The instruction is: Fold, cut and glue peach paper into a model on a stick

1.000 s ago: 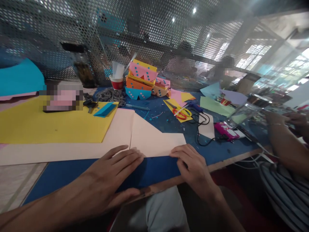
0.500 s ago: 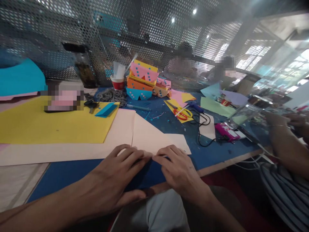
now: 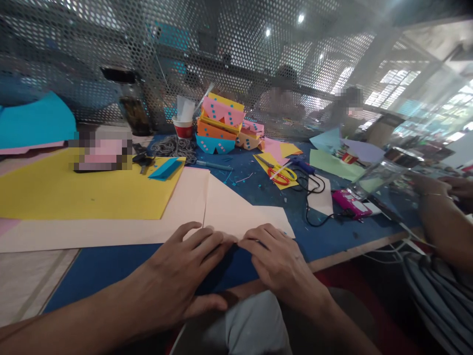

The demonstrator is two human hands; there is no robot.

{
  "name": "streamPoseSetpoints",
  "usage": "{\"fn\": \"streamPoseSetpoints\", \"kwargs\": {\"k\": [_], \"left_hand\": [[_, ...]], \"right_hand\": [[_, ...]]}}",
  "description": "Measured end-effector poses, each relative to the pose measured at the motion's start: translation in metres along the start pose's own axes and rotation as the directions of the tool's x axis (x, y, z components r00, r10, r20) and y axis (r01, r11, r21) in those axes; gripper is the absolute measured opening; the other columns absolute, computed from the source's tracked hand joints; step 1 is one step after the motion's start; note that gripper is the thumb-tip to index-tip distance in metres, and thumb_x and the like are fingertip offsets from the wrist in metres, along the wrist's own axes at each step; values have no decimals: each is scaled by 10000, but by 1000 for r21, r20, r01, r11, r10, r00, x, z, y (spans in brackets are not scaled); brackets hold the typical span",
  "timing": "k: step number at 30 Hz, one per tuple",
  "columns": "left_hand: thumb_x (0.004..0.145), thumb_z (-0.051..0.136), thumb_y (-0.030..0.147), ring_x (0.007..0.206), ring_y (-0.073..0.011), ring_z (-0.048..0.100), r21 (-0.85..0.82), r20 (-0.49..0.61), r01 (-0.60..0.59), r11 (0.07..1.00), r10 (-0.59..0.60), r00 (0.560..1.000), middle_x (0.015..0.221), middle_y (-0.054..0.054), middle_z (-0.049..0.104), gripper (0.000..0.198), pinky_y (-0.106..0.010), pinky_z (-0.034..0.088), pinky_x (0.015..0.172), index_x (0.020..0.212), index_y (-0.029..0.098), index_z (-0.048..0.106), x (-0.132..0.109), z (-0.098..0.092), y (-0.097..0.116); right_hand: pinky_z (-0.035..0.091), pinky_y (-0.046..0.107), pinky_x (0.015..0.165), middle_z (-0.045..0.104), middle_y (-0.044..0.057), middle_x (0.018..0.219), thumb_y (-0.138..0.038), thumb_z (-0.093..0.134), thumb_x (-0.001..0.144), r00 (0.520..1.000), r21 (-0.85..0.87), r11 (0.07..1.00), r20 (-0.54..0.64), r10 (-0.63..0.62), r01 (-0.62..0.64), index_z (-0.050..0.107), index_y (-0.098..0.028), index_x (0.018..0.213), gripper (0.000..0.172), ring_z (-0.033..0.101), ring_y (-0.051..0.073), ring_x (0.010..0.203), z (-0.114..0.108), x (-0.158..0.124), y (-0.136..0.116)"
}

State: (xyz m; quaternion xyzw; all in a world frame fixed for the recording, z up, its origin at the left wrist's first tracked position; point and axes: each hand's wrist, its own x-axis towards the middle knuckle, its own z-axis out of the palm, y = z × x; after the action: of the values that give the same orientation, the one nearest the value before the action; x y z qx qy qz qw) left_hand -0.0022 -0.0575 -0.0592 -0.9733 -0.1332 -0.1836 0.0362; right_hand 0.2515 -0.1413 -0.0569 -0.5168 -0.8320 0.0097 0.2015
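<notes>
A large pale peach paper sheet [image 3: 185,207] lies on the blue table top [image 3: 111,266], its right part folded into a slanted flap [image 3: 236,212]. My left hand [image 3: 181,271] lies flat with fingers spread, fingertips pressing the flap's near edge. My right hand [image 3: 277,259] rests beside it, fingers stretched along the same folded edge, touching the paper. Neither hand grips anything.
A yellow sheet [image 3: 81,190] lies at the left, with a small blue folded piece [image 3: 164,168]. Stacked paper crafts [image 3: 219,128] and a red cup [image 3: 184,129] stand by the mesh wall. Orange scissors [image 3: 279,173], a black cable [image 3: 314,197], and another person's arm [image 3: 443,222] are at the right.
My right hand slid left along the fold's near edge, from the flap's right corner to beside my left hand. The left hand stayed in place.
</notes>
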Motion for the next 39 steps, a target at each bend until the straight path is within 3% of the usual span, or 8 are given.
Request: {"fn": "streamPoseSetpoints", "kwargs": {"k": [4,8,11,14,18,27,39], "left_hand": [[1013,496,766,1232,-316,604,-45,20,20,999,-19,1000,1402,-100,690,742,-491,318,1142,1477,191,550,0,-1,1],[1075,501,624,1169,-304,614,-117,7,49,992,-49,999,1347,-83,698,543,-483,382,1055,1442,231,580,5,4,-6],[1122,448,431,991,-273,632,-155,2,124,980,-125,992,1101,-52,724,313,-453,428,903,1223,262,691,19,10,-13],[1057,512,268,881,-256,626,-198,81,230,953,-218,973,948,-44,713,202,-416,421,799,970,237,691,39,13,-17],[970,606,247,887,-281,631,-188,181,373,909,-341,922,892,-38,715,78,-428,421,792,905,235,647,59,12,-16],[926,616,265,901,-302,646,-153,246,434,888,-392,887,877,-41,715,77,-455,430,805,853,241,607,64,8,-14],[926,576,303,850,-305,633,-165,241,431,887,-387,890,835,-49,696,129,-441,411,777,812,242,576,64,9,-16]], "right_hand": [[508,415,934,718,44,1125,-48,550,993,997,66,995,-16,69,-68,682,-222,1141,263,620,238,1074,-4,5,2],[479,387,881,721,26,1018,-123,627,991,968,195,954,-61,243,-227,669,-221,963,110,642,215,988,1,20,4],[435,394,887,730,6,1016,-98,661,928,953,204,937,-41,299,-285,670,-229,988,144,649,205,963,7,31,6],[397,398,879,726,-1,964,-71,650,872,945,187,930,-26,325,-315,665,-228,982,192,636,215,974,10,35,6],[380,399,889,713,5,960,-89,640,843,937,194,922,-26,348,-336,662,-226,988,201,616,222,979,11,34,6],[377,416,932,699,14,986,-76,603,798,930,206,909,3,369,-361,659,-217,1009,261,600,237,1023,10,35,4],[388,401,902,708,20,976,-16,582,753,915,202,900,-44,402,-386,656,-231,1013,346,622,239,1011,3,24,15]]}}
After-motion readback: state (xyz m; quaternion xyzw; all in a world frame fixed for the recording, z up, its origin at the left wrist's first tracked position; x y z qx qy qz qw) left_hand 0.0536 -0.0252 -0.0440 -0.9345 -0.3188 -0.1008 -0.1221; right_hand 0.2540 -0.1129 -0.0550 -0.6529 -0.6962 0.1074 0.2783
